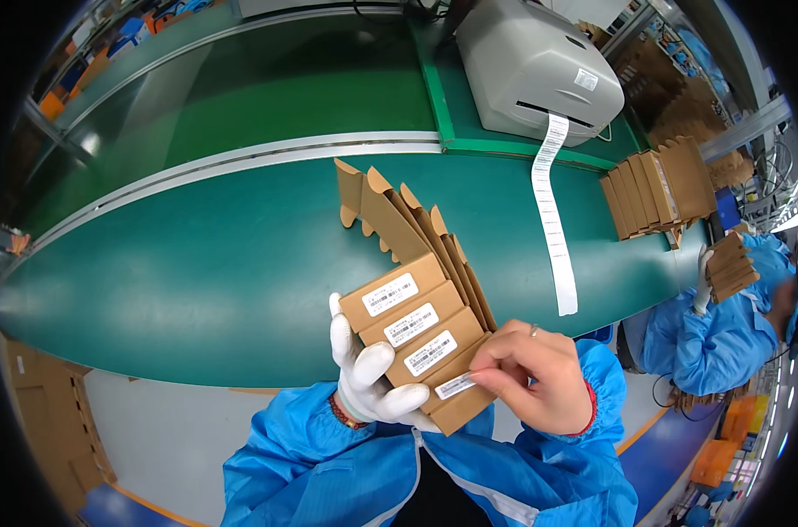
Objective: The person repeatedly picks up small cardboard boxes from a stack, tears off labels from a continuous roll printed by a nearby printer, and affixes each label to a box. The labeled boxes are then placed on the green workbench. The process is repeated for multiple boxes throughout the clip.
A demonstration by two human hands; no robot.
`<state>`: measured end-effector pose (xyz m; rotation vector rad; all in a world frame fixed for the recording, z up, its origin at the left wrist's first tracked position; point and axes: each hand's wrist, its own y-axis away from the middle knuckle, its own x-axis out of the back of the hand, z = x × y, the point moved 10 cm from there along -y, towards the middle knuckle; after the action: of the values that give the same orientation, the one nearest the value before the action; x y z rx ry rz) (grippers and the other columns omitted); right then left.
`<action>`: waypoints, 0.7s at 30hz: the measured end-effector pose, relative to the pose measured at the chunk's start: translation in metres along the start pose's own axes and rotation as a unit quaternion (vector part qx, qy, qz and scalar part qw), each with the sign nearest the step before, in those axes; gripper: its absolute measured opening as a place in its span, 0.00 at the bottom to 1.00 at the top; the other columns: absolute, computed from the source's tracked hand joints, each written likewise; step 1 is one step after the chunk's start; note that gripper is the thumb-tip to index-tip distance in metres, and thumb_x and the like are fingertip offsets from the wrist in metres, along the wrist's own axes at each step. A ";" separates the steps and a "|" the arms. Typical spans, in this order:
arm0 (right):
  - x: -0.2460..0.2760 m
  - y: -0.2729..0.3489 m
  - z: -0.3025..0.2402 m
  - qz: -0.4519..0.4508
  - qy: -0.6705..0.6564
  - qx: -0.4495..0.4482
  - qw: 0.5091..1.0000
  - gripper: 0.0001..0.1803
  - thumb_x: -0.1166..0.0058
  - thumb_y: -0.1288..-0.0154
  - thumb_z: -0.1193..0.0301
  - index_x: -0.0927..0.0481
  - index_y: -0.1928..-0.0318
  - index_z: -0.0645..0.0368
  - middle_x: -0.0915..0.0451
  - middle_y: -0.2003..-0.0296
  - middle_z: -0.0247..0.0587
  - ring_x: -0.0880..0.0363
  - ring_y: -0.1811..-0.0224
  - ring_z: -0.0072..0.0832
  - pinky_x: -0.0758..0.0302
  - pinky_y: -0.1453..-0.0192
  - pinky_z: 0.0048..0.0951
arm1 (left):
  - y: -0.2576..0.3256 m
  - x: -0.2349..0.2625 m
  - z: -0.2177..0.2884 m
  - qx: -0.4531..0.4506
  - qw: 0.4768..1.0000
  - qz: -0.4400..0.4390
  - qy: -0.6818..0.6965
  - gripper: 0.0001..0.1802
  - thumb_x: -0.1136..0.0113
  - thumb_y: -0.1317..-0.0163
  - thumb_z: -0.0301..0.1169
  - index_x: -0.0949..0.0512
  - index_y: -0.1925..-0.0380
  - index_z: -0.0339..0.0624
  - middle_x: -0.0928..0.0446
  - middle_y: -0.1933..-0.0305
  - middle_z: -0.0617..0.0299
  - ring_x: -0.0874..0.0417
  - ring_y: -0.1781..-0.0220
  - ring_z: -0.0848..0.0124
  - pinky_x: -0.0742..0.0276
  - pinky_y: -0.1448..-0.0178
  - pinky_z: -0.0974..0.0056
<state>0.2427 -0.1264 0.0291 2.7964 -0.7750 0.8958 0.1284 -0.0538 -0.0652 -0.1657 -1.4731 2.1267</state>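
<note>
1. While the left hand (368, 373), in a white knitted-looking glove, grasps one side of a row of cartons (453, 303), the bare right hand (544, 378) pinches the end of a white label (454, 386) between thumb and index finger. In the head view, both hands are on the person's side of the printer (539, 66).
2. The row of cartons is nearer the person than the printer and to its left. They are brown cardboard, slim and boxy, pressed side by side; their raised flaps fan out toward the far side, ending in rounded tabs.
3. Each of the four visible faces bears a rounded white label; whether the pinched one is fully stuck down, I cannot tell.
4. The printer has a smooth pale-grey shell with curved edges. From its slot a paper strip (552, 224) curls toward the person.
5. Below the printer spreads the smooth dark-green desk (197, 255); a metal rail (267, 156) runs to its left.
6. Right of the printer sit stacked boxes (653, 189) of brown cardboard; beyond them, a co-worker (702, 338) in blue holds a brown bundle (733, 268).
7. Left of the printer, nearer the person, shows pale-grey floor (175, 435).
</note>
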 end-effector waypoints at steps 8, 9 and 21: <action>-0.003 -0.003 -0.002 -0.003 0.037 0.014 0.999 0.06 0.38 0.48 0.77 0.23 0.70 0.61 0.24 0.75 0.39 0.24 0.78 0.31 0.29 0.75 0.28 | 0.005 -0.003 0.000 0.018 1.000 -0.019 0.006 0.37 0.52 0.50 0.70 0.39 0.41 0.75 0.48 0.34 0.58 0.49 0.35 0.30 0.61 0.33 0.25; -0.003 -0.003 -0.003 0.000 0.048 0.021 0.999 0.06 0.38 0.48 0.77 0.23 0.70 0.61 0.24 0.75 0.39 0.24 0.78 0.31 0.29 0.75 0.28 | 0.006 -0.003 0.000 0.017 1.000 -0.020 0.004 0.37 0.52 0.50 0.70 0.39 0.41 0.75 0.48 0.34 0.58 0.49 0.35 0.31 0.60 0.33 0.25; 0.004 -0.006 -0.017 0.054 0.289 0.054 0.954 0.11 0.37 0.48 0.66 0.24 0.67 0.55 0.28 0.77 0.37 0.26 0.80 0.32 0.30 0.78 0.30 | 0.004 -0.001 0.000 0.000 1.000 -0.001 0.010 0.35 0.56 0.46 0.69 0.39 0.40 0.74 0.50 0.32 0.58 0.55 0.31 0.33 0.62 0.32 0.27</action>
<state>0.2397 -0.1183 0.0458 2.3679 -0.7933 1.7077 0.1280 -0.0558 -0.0688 -0.1851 -1.4613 2.1175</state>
